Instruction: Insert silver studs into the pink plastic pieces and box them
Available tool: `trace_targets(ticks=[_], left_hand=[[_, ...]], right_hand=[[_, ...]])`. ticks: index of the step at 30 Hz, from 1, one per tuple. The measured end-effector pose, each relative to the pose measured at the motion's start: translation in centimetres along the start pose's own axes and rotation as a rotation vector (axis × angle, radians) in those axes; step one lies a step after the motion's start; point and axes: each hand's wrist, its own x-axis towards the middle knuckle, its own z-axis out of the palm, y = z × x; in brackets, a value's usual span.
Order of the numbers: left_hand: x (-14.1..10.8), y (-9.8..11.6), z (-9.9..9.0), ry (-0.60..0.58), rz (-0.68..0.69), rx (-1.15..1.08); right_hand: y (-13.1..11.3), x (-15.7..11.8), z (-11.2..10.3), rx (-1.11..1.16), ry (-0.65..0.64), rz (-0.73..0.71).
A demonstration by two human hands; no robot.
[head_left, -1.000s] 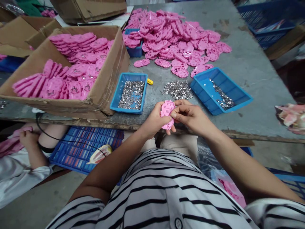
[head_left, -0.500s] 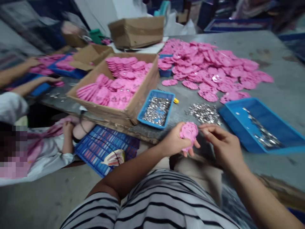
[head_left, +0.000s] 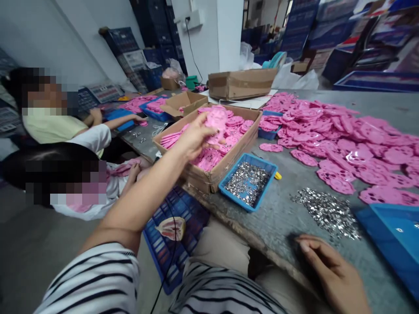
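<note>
My left hand (head_left: 194, 138) reaches out over a cardboard box (head_left: 241, 145) and grips a flat, round pink plastic piece (head_left: 217, 121) with a scalloped edge. Inside the box lie many similar pink pieces, some of them in leaning rows. My right hand (head_left: 332, 266) is low at the table's front edge, fingers curled and thumb against the index finger. Whether something small sits in that pinch I cannot make out. Just beyond it lies a pile of small shiny metal parts (head_left: 330, 213). A small blue tray (head_left: 236, 200) of similar metal bits stands beside the box.
A big heap of pink pieces (head_left: 334, 131) covers the table's right side. A larger blue bin (head_left: 389, 226) stands at the right edge. Two people sit to my left, one with a hand (head_left: 132, 118) near pink pieces. A blue crate (head_left: 196, 209) with a cut fruit lies below the table.
My left hand has moved from in front of me to above the box, carrying the pink piece. My right hand stays near the table edge. The view has swung up and left.
</note>
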Motion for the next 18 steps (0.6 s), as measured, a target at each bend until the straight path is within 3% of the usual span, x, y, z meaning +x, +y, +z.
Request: trace_targets(ticks=[5,10,13,18], left_hand=[[4.2,1.4,-5.1,0.334,-0.044,0.210],[3.0,0.4,-7.2,0.494,-0.191,0.664],[1.4,0.2,-8.1,0.476,-0.232,1.102],[0.0,0.1,-9.0,0.236,-0.200,1.638]], right_hand=[[0.6,0.3,-0.1,-0.060,-0.051,-0.022],[1.3,0.5,-0.1,-0.073,-0.050,-0.040],[1.2,0.5,-0.2,-0.074,-0.056,-0.057],[0.8,0.6,-0.4,-0.080,-0.082,-0.071]])
